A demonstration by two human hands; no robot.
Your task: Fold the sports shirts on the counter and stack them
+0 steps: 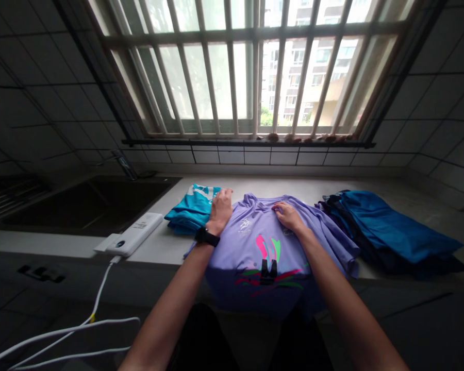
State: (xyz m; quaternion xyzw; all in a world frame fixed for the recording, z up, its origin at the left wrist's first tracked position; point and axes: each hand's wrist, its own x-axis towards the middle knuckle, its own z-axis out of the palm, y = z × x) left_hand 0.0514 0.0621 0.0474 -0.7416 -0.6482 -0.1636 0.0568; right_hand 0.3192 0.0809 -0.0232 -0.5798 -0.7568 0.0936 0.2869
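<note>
A purple T-shirt (pixel 270 226) lies spread over the counter's front edge, its collar toward the window and its lower part hanging down. Pink, green and black print shows on its front. My left hand (pixel 221 208), with a black watch (pixel 207 237) on the wrist, is at the shirt's left shoulder; its fingers are curled and what they hold is hidden. Just right of the collar, my right hand (pixel 288 214) has its fingers pressed together on the shirt's fabric. Beside my left hand sits a folded teal shirt (pixel 189 208) with white print.
A stack of folded dark and blue clothes (pixel 398 226) lies on the right of the counter (pixel 251 183). On the left are a dark sink (pixel 88 201), a faucet (pixel 124 164) and a white power bank (pixel 141 233) with a white cable (pixel 100 291) hanging down. A barred window (pixel 235 77) is behind.
</note>
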